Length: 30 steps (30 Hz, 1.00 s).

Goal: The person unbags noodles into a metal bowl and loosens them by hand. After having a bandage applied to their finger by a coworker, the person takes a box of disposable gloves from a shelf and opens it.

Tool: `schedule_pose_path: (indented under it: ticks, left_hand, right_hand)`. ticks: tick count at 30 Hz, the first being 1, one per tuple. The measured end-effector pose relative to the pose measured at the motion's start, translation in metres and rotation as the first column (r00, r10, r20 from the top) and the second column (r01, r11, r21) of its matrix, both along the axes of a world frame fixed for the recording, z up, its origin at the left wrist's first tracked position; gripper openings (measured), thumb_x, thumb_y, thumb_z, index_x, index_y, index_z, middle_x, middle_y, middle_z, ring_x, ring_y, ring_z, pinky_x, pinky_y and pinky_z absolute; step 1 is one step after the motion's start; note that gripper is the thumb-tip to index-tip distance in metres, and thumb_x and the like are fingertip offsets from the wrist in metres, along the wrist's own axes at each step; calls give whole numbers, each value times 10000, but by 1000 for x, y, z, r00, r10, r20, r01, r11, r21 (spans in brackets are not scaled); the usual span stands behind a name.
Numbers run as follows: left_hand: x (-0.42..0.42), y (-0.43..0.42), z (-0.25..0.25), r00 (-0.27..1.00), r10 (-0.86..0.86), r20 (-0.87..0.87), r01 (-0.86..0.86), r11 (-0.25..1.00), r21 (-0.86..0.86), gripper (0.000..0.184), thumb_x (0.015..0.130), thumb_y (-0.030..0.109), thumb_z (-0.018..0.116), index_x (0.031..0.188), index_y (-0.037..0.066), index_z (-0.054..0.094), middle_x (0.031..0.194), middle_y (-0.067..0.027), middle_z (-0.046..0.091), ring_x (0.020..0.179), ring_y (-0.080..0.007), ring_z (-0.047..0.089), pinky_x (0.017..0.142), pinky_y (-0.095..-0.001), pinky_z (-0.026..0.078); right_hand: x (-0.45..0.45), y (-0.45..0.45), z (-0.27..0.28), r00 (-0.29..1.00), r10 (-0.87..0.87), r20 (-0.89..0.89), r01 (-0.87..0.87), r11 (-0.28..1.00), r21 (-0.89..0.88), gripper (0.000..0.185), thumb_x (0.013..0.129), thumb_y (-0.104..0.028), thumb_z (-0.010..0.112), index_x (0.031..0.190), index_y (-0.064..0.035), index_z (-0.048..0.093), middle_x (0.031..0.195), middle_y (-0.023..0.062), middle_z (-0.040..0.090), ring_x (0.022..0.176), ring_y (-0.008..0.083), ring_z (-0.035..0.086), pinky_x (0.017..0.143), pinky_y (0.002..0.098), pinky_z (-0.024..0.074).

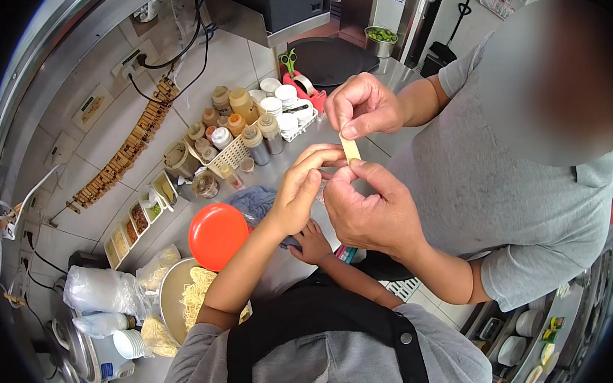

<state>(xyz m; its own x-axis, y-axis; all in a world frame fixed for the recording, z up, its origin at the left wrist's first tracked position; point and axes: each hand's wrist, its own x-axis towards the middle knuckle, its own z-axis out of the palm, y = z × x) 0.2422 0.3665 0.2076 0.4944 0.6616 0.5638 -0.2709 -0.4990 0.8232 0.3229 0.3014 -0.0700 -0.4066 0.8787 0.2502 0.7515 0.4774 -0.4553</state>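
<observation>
My left hand (301, 195) is raised in front of me, fingers stretched out toward a co-worker's hands, and holds nothing. A small pale yellow strip (350, 148), looking like an adhesive bandage, is pinched between the co-worker's upper hand (366, 108) and lower hand (371, 209), right at my fingertips. Part of my left fingers is hidden behind the lower hand. Lower down, my right hand (311, 243) lies flat with fingers spread on the counter edge, against a crumpled blue-grey cloth (254, 204).
A red round lid (218, 237) lies beside a bowl of noodles (172, 299). Along the wall stand a basket of sauce bottles (228, 156), white cups (287, 97) and a topping tray (137, 219). The co-worker in a grey shirt (460, 179) stands close on the right.
</observation>
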Motion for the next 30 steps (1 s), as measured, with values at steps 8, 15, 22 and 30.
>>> schedule_pose_path:
  ticks: [8, 15, 22, 30]
  left_hand:
    - [1, 0, -1, 1000, -6, 27, 7, 1000, -9, 586, 978, 433, 318, 1180, -86, 503, 1194, -183, 470, 1088, -254, 541, 899, -354, 457]
    - [1, 0, -1, 999, 40, -15, -40, 999, 8, 629, 962, 493, 316, 1159, -63, 536, 1244, -207, 456, 1083, -257, 549, 913, -365, 442]
    - [0, 1, -1, 998, 58, -25, -57, 998, 23, 634, 952, 514, 322, 1151, -41, 554, 1249, -220, 462, 1118, -275, 524, 932, -378, 415]
    - [-3, 0, -1, 991, 46, -127, -49, 999, -16, 728, 948, 571, 219, 1150, -49, 542, 1268, -182, 443, 1150, -255, 489, 988, -368, 358]
  right_hand:
    - [0, 0, 1, 1000, -5, -2, 5, 1000, -2, 678, 819, -375, 549, 1433, -211, 311, 1446, 235, 262, 1326, 401, 279, 1079, 492, 231]
    - [0, -1, 1, 1000, -11, 21, 12, 1000, -10, 674, 827, -390, 538, 1436, -225, 302, 1447, 231, 265, 1328, 399, 278, 1079, 494, 231]
    - [-1, 0, 0, 1000, -17, 26, 18, 1000, -14, 669, 836, -398, 530, 1440, -232, 294, 1455, 220, 255, 1326, 405, 277, 1075, 504, 234]
    - [1, 0, 3, 1000, 3, 23, -2, 999, -41, 677, 823, -383, 553, 1433, -216, 311, 1461, 242, 226, 1334, 419, 256, 1083, 500, 222]
